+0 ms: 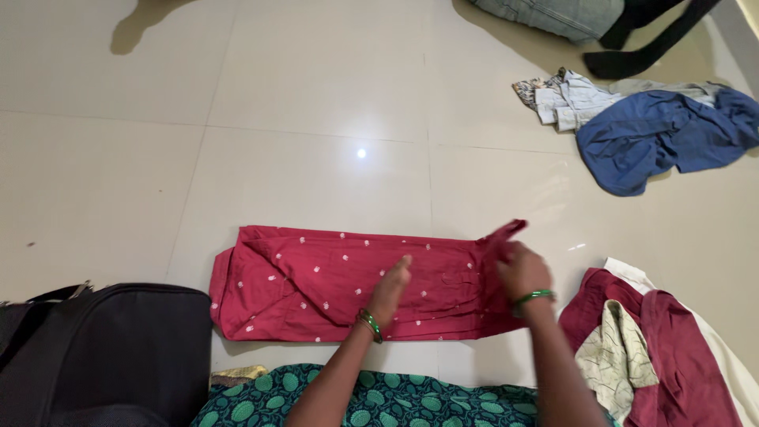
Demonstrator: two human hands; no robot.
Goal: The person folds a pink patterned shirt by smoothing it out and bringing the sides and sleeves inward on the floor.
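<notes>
- The red garment is a soft cloth with small white dots, folded into a long flat band that lies across the pale, shiny floor tiles, just in front of the person.
- Its left end has a slanted fold, and its right end is lifted up into a small crumpled peak.
- A black bag of smooth fabric, with a strap, sits at the lower left, near the left end of the garment but not on it.
- A maroon cloth with a cream patterned piece lies in a loose pile at the right, just beside the right hand.
- A blue shirt and a light striped cloth are crumpled at the upper right, well apart from the garment.
- A green patterned cloth covers the person's lap at the bottom edge.
- The left hand lies flat on the middle of the garment, fingers straight and together, pressing it down; a green bangle is on the wrist.
- The right hand is closed around the raised right end of the garment and grips it; this wrist also has a green bangle.
</notes>
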